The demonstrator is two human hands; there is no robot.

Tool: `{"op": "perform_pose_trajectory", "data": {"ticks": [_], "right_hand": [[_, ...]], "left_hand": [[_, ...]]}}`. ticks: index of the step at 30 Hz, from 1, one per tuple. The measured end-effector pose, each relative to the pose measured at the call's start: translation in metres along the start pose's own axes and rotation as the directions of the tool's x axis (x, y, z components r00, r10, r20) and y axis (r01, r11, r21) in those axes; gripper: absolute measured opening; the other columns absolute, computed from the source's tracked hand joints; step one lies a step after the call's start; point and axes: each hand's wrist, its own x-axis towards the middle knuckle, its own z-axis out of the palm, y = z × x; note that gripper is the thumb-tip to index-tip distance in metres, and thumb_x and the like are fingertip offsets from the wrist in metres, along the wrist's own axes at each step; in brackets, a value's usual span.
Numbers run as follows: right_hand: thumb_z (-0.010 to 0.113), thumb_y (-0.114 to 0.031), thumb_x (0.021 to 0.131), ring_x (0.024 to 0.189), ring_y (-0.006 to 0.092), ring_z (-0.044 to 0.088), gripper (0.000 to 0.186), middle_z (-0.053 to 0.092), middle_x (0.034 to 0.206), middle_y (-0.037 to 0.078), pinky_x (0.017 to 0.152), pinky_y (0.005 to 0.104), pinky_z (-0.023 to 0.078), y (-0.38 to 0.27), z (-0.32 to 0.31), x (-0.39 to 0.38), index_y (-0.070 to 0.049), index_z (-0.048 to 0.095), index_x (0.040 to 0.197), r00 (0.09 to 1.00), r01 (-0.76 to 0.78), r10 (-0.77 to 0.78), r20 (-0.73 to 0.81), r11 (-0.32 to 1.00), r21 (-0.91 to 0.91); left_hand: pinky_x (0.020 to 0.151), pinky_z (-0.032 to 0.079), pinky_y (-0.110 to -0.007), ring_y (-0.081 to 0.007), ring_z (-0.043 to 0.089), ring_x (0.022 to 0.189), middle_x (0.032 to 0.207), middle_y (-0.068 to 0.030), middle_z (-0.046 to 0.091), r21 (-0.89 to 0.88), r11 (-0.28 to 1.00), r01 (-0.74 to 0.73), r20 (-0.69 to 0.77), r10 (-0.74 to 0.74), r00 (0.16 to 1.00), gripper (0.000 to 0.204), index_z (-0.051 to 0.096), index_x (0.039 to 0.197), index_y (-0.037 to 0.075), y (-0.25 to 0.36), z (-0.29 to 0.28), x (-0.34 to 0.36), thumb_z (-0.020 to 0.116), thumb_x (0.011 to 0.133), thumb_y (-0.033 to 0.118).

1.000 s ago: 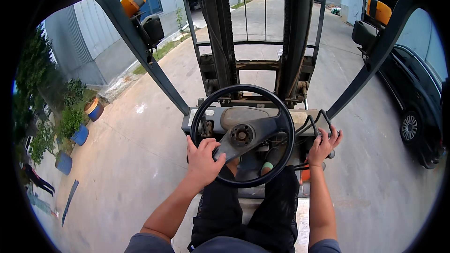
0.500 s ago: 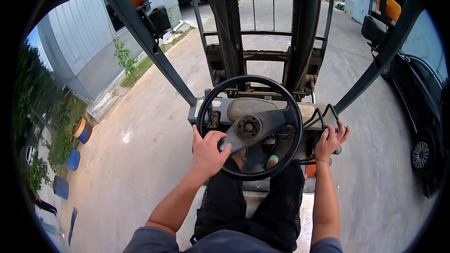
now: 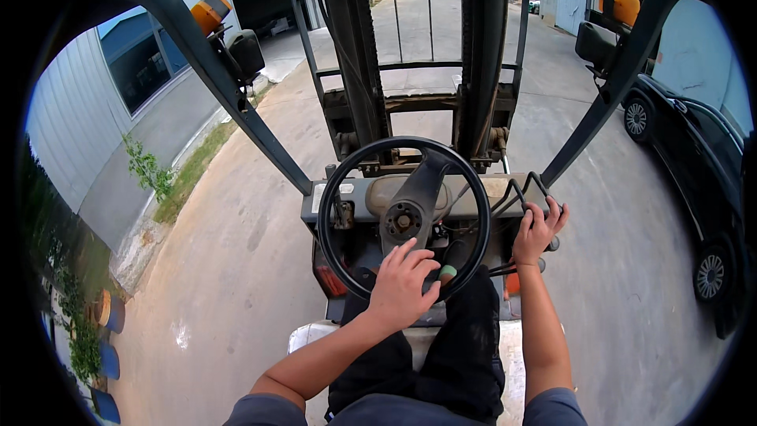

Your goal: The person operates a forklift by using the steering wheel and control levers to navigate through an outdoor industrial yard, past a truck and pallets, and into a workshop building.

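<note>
A black steering wheel (image 3: 483,217) stands before me, its broad spoke pointing up and slightly right. My left hand (image 3: 400,288) lies over its lower rim and the spoke's lower end, fingers stretched and somewhat apart. The palm's contact with the rim is hidden. At the right of the dashboard, my right hand (image 3: 538,233) has its fingers bent over the ends of the black control levers (image 3: 511,194). The levers' tips are partly covered by those fingers. One of my shoes (image 3: 455,255) shows through the wheel, near the floor.
Ahead rises the forklift mast (image 3: 482,55) with its load backrest (image 3: 430,67). A black car (image 3: 686,166) is parked on the right. On the left stand a grey-walled building (image 3: 87,102), a small shrub (image 3: 148,170) and several barrels (image 3: 110,360). Concrete road (image 3: 229,268) surrounds the forklift.
The wheel has turned anticlockwise, and my left hand has swung from its left side to its bottom. My right hand stays on the levers. The forklift has moved forward past the barrels.
</note>
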Motion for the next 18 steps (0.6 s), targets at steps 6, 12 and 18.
{"op": "perform_pose_trajectory", "data": {"ticks": [6, 12, 18], "right_hand": [[0.063, -0.017, 0.098, 0.149, 0.0465, 0.026, 0.018, 0.051, 0.144, 0.015, 0.12, 0.0557, 0.028, -0.001, -0.001, -0.003, -0.01, 0.072, 0.113, 1.0, 0.0, 0.001, 0.015, 0.999, -0.055], [0.064, -0.017, 0.099, 0.15, 0.0471, 0.024, 0.02, 0.049, 0.146, 0.016, 0.12, 0.0571, 0.027, 0.006, -0.01, -0.009, -0.011, 0.07, 0.116, 0.998, 0.042, -0.039, 0.044, 0.997, -0.071], [0.065, -0.02, 0.1, 0.149, 0.0465, 0.025, 0.019, 0.051, 0.144, 0.015, 0.117, 0.0538, 0.03, -0.005, -0.006, 0.001, -0.011, 0.07, 0.116, 0.998, 0.048, -0.046, 0.03, 0.996, -0.07]], "left_hand": [[0.091, 0.054, -0.042, -0.0276, 0.066, 0.106, 0.11, -0.0071, 0.067, -0.257, 0.956, -0.141, 0.163, 0.187, 0.969, 0.022, 0.068, 0.108, 0.007, 0.028, 0.027, 0.031, 0.071, 0.087, 0.013], [0.078, 0.058, -0.045, -0.033, 0.072, 0.089, 0.096, -0.0114, 0.073, -0.264, 0.938, -0.225, 0.137, 0.268, 0.954, 0.015, 0.069, 0.102, 0.007, 0.048, 0.081, 0.115, 0.062, 0.092, 0.016], [0.079, 0.058, -0.048, -0.0365, 0.073, 0.087, 0.088, -0.0164, 0.075, -0.156, 0.981, -0.112, -0.014, 0.111, 0.994, 0.019, 0.075, 0.096, 0.008, 0.006, 0.062, 0.225, 0.062, 0.091, 0.021]]}}
